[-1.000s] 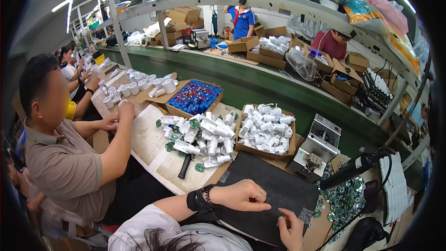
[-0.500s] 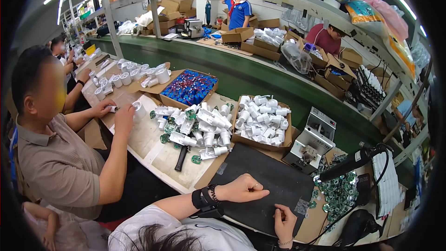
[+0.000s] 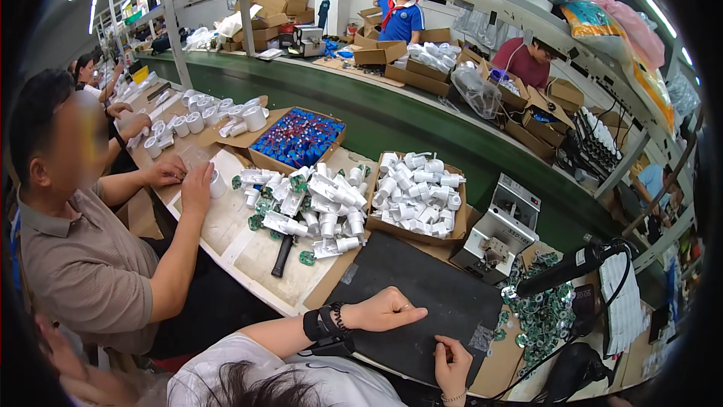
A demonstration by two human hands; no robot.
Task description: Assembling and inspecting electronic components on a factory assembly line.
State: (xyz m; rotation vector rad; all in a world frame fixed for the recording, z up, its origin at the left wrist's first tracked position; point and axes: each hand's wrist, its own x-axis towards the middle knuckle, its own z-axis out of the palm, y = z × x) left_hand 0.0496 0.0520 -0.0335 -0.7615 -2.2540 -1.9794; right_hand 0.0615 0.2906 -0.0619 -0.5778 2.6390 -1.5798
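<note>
My left hand (image 3: 384, 310) is closed in a loose fist over the black mat (image 3: 410, 268), its thumb pointing right; nothing shows in it. A black wristband (image 3: 326, 324) sits on that wrist. Near the mat's right front edge, my right hand (image 3: 453, 365) has its fingers curled in, and no object shows there either. Beyond the mat stands a box of white plastic housings (image 3: 418, 195). Left of it lies a heap of white housings (image 3: 324, 204) with green circuit boards among them. Many round green boards (image 3: 546, 309) are piled to the right.
A grey bench machine (image 3: 498, 230) stands behind the mat, and a black lamp-like arm (image 3: 561, 271) reaches over the boards. A black-handled tool (image 3: 282, 256) lies left. A co-worker (image 3: 90, 256) handles parts beside a box of blue wired components (image 3: 299, 137). A green conveyor (image 3: 361, 124) runs behind.
The view has shifted slightly, so the bench sits a little further left. My hands keep nearly the same pose. The co-worker's hands have come closer together, and a blurred hand appears at lower left.
</note>
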